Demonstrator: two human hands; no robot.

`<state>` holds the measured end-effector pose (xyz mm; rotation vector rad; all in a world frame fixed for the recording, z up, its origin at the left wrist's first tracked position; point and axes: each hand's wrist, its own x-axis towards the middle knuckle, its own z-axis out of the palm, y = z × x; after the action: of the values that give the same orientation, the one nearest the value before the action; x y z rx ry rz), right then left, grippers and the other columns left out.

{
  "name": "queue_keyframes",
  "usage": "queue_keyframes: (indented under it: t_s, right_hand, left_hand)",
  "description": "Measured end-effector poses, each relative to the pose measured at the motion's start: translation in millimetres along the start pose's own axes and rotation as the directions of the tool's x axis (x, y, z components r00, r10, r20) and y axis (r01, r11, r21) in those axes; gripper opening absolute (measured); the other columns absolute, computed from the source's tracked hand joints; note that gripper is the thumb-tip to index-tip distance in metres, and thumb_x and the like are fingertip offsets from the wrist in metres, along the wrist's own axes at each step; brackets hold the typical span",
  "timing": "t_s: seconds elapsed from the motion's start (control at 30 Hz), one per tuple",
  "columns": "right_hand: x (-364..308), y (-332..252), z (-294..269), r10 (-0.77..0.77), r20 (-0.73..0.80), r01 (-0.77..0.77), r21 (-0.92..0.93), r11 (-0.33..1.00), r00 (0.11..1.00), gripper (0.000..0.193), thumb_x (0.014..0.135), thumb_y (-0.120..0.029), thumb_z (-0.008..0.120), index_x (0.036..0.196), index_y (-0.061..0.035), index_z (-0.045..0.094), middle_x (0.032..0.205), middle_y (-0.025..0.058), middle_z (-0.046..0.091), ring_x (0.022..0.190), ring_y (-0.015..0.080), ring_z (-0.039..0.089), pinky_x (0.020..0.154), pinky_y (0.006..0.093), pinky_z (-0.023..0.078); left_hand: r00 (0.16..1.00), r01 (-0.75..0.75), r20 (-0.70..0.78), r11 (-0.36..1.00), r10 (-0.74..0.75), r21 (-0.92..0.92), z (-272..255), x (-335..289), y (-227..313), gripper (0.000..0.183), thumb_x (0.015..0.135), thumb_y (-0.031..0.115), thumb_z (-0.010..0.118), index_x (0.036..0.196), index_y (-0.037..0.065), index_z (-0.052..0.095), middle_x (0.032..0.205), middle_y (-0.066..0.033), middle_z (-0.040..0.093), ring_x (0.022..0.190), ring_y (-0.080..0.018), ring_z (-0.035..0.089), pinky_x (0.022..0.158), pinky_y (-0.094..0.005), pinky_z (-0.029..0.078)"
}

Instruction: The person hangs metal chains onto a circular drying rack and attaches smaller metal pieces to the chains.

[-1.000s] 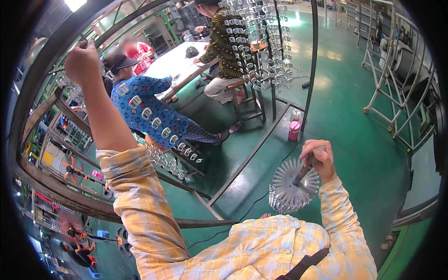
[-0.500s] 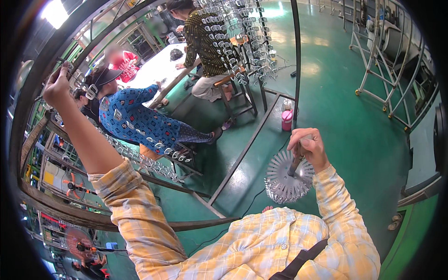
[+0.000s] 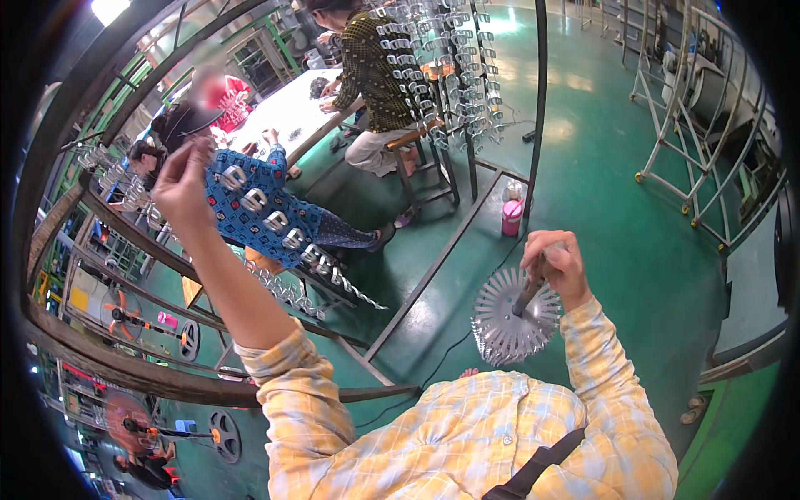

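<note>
My left hand (image 3: 185, 185) is raised at the left, its fingers pinched at the upper end of a strand of silver buckle-like metal pieces (image 3: 275, 220). From there the strand slants down to the right, across the view of a seated person in blue. How the pieces are joined is too small to tell. At the right, my right hand (image 3: 557, 265) is closed round the upper part of a rod (image 3: 525, 298). Below it, the rod meets the middle of a round, slotted metal disc (image 3: 500, 310) with many teeth round its rim.
A dark metal rack frame (image 3: 158, 379) curves around my left arm. More strands of metal pieces (image 3: 450, 75) hang ahead. Several people sit at a white table (image 3: 275, 108). A pink cup (image 3: 512, 218) stands on the floor beside a rack post. Wheeled metal racks (image 3: 667, 158) stand at the right.
My left hand has moved right and slightly down, away from the rack's upper bar, and the strand has shifted with it. My right hand and the disc have barely moved.
</note>
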<state>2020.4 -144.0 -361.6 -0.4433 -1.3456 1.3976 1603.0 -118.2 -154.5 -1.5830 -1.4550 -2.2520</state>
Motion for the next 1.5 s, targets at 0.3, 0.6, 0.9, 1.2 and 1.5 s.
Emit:
queue_keyframes:
  t_s: [0.3, 0.6, 0.9, 1.2, 1.5]
  right_hand:
    - [-2, 0, -2, -0.011, 0.012, 0.011, -0.012, 1.0, 1.0, 0.041, 0.071, -0.036, 0.056, 0.068, 0.0044, 0.062, 0.062, 0.0063, 0.051, 0.049, 0.0121, 0.051, 0.046, 0.022, 0.039]
    - [0, -5, 0, 0.023, 0.047, -0.023, -0.001, 1.0, 0.999, 0.052, 0.07, -0.047, 0.061, 0.069, 0.0045, 0.063, 0.063, 0.0074, 0.051, 0.05, 0.013, 0.052, 0.045, 0.0218, 0.04]
    - [1, -4, 1, 0.007, 0.037, -0.006, -0.008, 1.0, 0.999, 0.051, 0.071, -0.045, 0.057, 0.067, 0.005, 0.061, 0.062, 0.0088, 0.051, 0.049, 0.0128, 0.05, 0.044, 0.022, 0.038]
    - [3, -4, -3, -0.008, 0.068, 0.01, -0.031, 0.999, 0.998, 0.048, 0.071, -0.041, 0.049, 0.067, 0.0054, 0.06, 0.062, 0.0084, 0.05, 0.049, 0.0118, 0.048, 0.045, 0.0213, 0.037]
    - [5, -5, 0, -0.013, 0.088, 0.017, -0.048, 0.999, 0.996, 0.048, 0.071, -0.041, 0.048, 0.067, 0.0055, 0.06, 0.06, 0.0078, 0.048, 0.048, 0.0124, 0.047, 0.043, 0.0215, 0.036]
  left_hand:
    - [0.909, 0.293, 0.327, 0.955, -0.26, -0.056, 26, -130, -42, 0.005, 0.074, -0.002, 0.063, 0.079, -0.003, 0.063, 0.074, -0.0063, 0.064, 0.066, -0.0091, 0.058, 0.063, -0.0207, 0.046]
    - [0.697, 0.575, 0.546, 0.817, -0.465, -0.038, 44, -245, -115, 0.008, 0.073, -0.002, 0.065, 0.081, -0.004, 0.062, 0.076, -0.008, 0.064, 0.069, -0.0114, 0.061, 0.066, -0.0217, 0.048]
    - [0.611, 0.567, 0.595, 0.813, -0.522, 0.132, 65, -316, -141, 0.008, 0.069, 0.001, 0.068, 0.076, -0.001, 0.064, 0.067, -0.0031, 0.063, 0.061, -0.0064, 0.056, 0.056, -0.0203, 0.043]
    - [0.46, 0.437, 0.722, 0.84, -0.516, 0.321, 76, -371, -164, 0.011, 0.067, 0.005, 0.069, 0.077, 0.002, 0.066, 0.067, -0.0057, 0.064, 0.06, -0.0094, 0.058, 0.056, -0.0232, 0.044]
    - [0.287, 0.327, 0.867, 0.892, -0.407, 0.311, 74, -400, -170, 0.013, 0.065, 0.006, 0.068, 0.078, 0.006, 0.066, 0.072, -0.0098, 0.064, 0.066, -0.0208, 0.062, 0.061, -0.0292, 0.048]
